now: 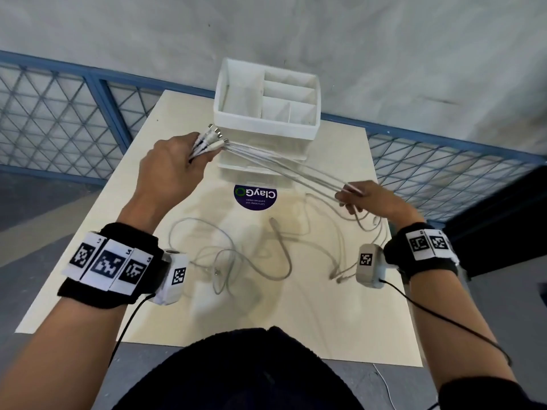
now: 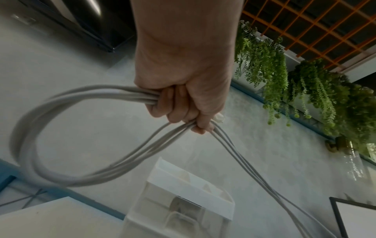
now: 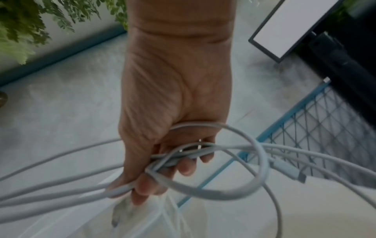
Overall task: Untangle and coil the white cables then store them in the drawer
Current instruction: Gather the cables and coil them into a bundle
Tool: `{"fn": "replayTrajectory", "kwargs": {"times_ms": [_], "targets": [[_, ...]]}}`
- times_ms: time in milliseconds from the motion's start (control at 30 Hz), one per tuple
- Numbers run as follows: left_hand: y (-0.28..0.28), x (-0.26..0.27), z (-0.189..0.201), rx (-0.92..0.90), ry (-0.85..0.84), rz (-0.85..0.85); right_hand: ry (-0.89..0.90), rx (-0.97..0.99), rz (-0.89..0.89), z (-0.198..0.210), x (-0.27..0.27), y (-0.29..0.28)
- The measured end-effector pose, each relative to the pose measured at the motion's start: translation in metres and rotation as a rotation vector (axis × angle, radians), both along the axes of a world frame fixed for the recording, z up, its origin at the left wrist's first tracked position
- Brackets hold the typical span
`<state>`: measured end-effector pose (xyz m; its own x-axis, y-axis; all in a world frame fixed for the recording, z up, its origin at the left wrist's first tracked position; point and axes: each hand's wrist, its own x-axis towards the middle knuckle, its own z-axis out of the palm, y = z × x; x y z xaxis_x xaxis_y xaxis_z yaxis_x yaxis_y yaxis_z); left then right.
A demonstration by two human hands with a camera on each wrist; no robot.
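Several white cables [image 1: 284, 170] are stretching mid-frame between the left hand [image 1: 171, 170], gripping their plug ends, and the right hand [image 1: 364, 199], fingers curling round them.

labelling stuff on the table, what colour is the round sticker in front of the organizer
The round sticker is dark purple with white lettering and a green ring, clearest in the head view.

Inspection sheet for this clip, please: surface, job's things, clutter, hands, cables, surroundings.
Surface: pale table, round purple sticker.
Job's things: white cables; white organizer at the far edge, drawers beneath.
Clutter: nothing seen.
Grippers: left hand grips the plug ends and a loop; right hand grips the strands further along.
Cables: stretched between both hands; loose tails lie tangled on the table.
Surroundings: blue mesh railing, grey floor, hanging plants.
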<state>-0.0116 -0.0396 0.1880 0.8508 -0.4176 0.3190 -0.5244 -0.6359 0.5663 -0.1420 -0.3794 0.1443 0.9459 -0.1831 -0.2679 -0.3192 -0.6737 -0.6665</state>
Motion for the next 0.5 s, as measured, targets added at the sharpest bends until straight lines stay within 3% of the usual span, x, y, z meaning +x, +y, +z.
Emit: {"fn": "replayTrajectory", "kwargs": {"times_ms": [233,333,500], "targets": [[-0.006,-0.003,0.001,0.045,0.038,-0.057,-0.222,-0.103,-0.276,0.004,0.009,-0.034],[-0.001,-0.001,0.002,0.026,0.028,0.012,-0.287,-0.09,-0.473,-0.002,0.007,-0.035],[0.015,0.014,0.005,0.035,0.027,0.159,-0.142,-0.072,-0.62,-0.025,-0.009,-0.044]]}}
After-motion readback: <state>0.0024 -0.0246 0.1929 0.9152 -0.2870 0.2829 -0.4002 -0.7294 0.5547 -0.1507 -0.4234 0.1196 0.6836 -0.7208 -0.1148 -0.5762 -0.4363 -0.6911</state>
